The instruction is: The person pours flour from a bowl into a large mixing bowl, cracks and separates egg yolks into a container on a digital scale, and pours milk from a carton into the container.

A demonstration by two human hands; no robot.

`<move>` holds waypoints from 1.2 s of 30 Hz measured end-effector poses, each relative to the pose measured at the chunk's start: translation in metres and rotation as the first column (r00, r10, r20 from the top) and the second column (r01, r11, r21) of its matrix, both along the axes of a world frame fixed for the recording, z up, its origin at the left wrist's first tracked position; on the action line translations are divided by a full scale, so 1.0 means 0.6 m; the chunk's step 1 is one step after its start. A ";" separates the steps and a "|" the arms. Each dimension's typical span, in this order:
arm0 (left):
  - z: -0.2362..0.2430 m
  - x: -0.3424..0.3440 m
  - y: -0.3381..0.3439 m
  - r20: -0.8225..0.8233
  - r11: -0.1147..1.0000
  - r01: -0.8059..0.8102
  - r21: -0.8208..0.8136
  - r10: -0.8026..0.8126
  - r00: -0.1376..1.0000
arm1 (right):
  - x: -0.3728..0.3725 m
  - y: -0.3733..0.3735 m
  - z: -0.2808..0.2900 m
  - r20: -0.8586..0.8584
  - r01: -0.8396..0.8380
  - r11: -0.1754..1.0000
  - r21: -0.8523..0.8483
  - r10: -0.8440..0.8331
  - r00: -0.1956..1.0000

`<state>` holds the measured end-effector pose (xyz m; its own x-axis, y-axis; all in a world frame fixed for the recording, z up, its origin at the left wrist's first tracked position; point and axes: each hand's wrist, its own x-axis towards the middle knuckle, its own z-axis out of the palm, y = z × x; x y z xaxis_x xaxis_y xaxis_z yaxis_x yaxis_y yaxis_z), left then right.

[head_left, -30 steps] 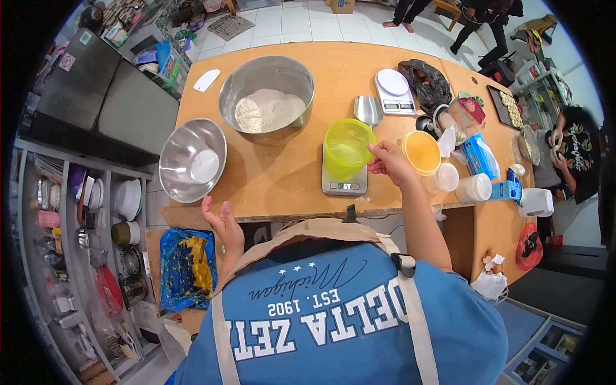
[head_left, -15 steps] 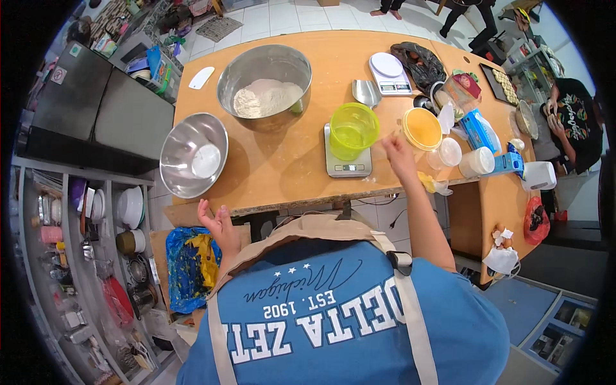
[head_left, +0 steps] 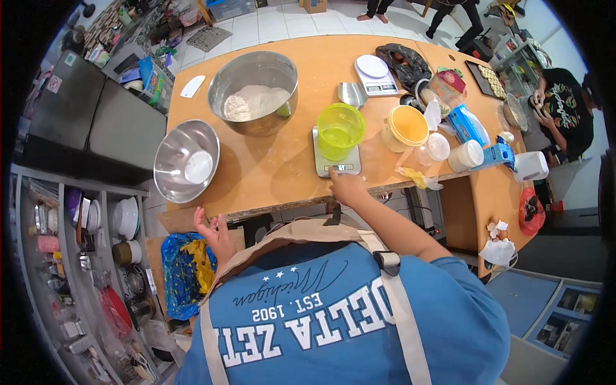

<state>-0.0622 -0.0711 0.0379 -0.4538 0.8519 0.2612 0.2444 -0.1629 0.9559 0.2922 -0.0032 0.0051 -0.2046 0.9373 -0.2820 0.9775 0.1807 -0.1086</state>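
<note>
My right hand [head_left: 346, 188] has its index finger extended onto the front panel of a silver kitchen scale [head_left: 319, 161], holding nothing, other fingers curled. On that scale stands a translucent yellow-green container [head_left: 340, 133]. My left hand [head_left: 214, 236] is open at the table's front edge, fingers apart, below an empty-looking steel bowl [head_left: 172, 154] with a white spot inside. A larger steel bowl [head_left: 277, 117] holds flour behind it. A metal scoop [head_left: 351, 94] lies behind the container, and an orange-topped tub [head_left: 404, 130] stands to its right.
The wooden table [head_left: 192, 102] also carries a white scale [head_left: 374, 74], black bag [head_left: 401, 64], jars, packages and a tray [head_left: 486, 82] of dough pieces. A co-worker [head_left: 561, 115] works at right; two people's legs show beyond the table. Shelving [head_left: 61, 256] stands at left.
My right hand has left the container's right side and moved left and down to the scale's front panel. My left hand stays by the table edge.
</note>
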 end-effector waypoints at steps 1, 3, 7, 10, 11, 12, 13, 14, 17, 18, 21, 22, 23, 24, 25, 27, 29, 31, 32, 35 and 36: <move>-0.003 -0.001 -0.005 0.002 1.000 0.006 0.004 -0.006 1.000 | -0.008 0.005 -0.003 0.045 -0.006 1.000 -0.017 0.007 0.999; 0.000 0.003 -0.004 -0.070 1.000 0.010 -0.001 -0.010 0.997 | -0.020 0.026 -0.002 0.094 -0.008 1.000 -0.018 0.010 0.995; 0.024 0.022 0.004 -0.060 0.999 0.020 0.026 -0.019 0.998 | -0.040 0.051 -0.032 0.190 -0.171 0.979 -0.109 0.189 0.963; 0.015 0.013 -0.007 -0.080 0.999 0.007 0.042 -0.004 0.997 | -0.049 0.031 0.022 0.160 -0.102 0.980 -0.169 0.130 0.979; 0.008 0.010 -0.012 -0.048 0.998 -0.011 0.062 0.014 0.999 | -0.046 0.015 0.052 0.084 -0.013 0.978 -0.208 0.031 0.996; 0.004 0.008 -0.011 -0.017 0.997 -0.023 0.080 0.024 1.000 | -0.030 0.000 0.047 0.084 -0.012 0.979 -0.204 0.030 0.996; 0.000 0.006 -0.013 -0.017 0.996 -0.020 0.083 0.022 1.000 | -0.005 -0.020 0.035 -0.053 0.069 0.996 -0.051 -0.071 0.996; -0.004 0.005 -0.014 -0.004 0.997 -0.027 0.073 0.028 1.000 | 0.022 -0.039 0.029 -0.200 0.170 0.981 0.091 -0.149 0.968; -0.035 -0.011 -0.026 -0.016 0.999 -0.031 0.035 0.032 0.999 | 0.078 -0.091 0.016 -0.381 0.257 0.966 0.029 -0.227 0.896; -0.040 -0.013 -0.025 -0.035 1.000 -0.009 0.011 0.009 0.999 | 0.088 -0.104 0.020 -0.382 0.257 0.966 0.024 -0.229 0.895; -0.029 0.004 -0.011 0.001 0.998 0.059 0.000 -0.059 0.998 | 0.101 -0.127 0.028 -0.398 0.324 0.936 -0.139 -0.352 0.847; -0.019 0.010 -0.006 -0.001 0.998 0.061 -0.004 -0.061 0.998 | 0.100 -0.129 0.027 -0.409 0.342 0.931 -0.129 -0.364 0.837; -0.005 0.017 -0.001 -0.036 0.997 0.081 -0.018 -0.082 0.996 | 0.099 -0.133 0.032 -0.418 0.364 0.923 -0.120 -0.380 0.825; 0.002 0.022 0.005 -0.071 0.994 0.100 -0.033 -0.103 0.992 | 0.097 -0.133 0.036 -0.418 0.370 0.921 -0.124 -0.386 0.822; 0.001 0.024 0.012 -0.072 0.994 0.106 -0.037 -0.108 0.992 | 0.092 -0.130 0.040 -0.427 0.371 0.923 -0.100 -0.377 0.822; 0.002 0.030 0.020 -0.063 0.989 0.140 -0.051 -0.143 0.988 | 0.088 -0.126 0.044 -0.437 0.375 0.924 -0.079 -0.370 0.820; 0.003 0.039 0.024 -0.075 0.987 0.148 -0.058 -0.152 0.985 | 0.087 -0.126 0.043 -0.451 0.356 0.934 -0.031 -0.331 0.829; 0.006 0.046 0.024 -0.087 0.985 0.157 -0.065 -0.163 0.983 | 0.090 -0.133 0.050 -0.449 0.352 0.934 -0.063 -0.341 0.826; 0.007 0.049 0.023 -0.085 0.985 0.158 -0.067 -0.164 0.983 | 0.092 -0.135 0.053 -0.447 0.342 0.935 -0.091 -0.345 0.825; 0.013 0.056 0.022 -0.086 0.985 0.154 -0.078 -0.160 0.983 | 0.100 -0.143 0.049 -0.475 0.353 0.932 -0.083 -0.349 0.808; 0.015 0.058 0.021 -0.089 0.986 0.145 -0.086 -0.152 0.984 | 0.105 -0.142 0.048 -0.475 0.352 0.932 -0.085 -0.349 0.808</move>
